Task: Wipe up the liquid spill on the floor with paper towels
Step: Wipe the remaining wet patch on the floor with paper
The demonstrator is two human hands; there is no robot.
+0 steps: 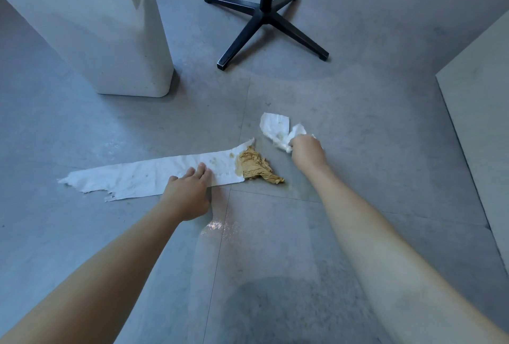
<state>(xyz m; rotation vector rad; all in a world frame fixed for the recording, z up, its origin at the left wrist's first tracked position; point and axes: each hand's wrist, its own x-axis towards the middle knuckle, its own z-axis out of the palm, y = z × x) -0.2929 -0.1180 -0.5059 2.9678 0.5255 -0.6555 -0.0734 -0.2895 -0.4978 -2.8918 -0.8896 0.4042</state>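
Note:
A long white paper towel strip (pixel 143 175) lies flat on the grey floor, its right end soaked brown and crumpled (pixel 254 166). My left hand (pixel 190 192) presses on the strip with straight fingers, just left of the brown part. My right hand (pixel 307 151) grips a crumpled white paper towel (pixel 276 129) against the floor, to the right of the brown end. A wet, shiny film of liquid (pixel 220 226) spreads on the floor between my forearms.
A white bin (pixel 110 27) stands at the back left. A black four-legged stand base (pixel 264 18) sits behind the towels. A pale panel edge (pixel 479 123) runs along the right side. Floor tile seams cross under the strip.

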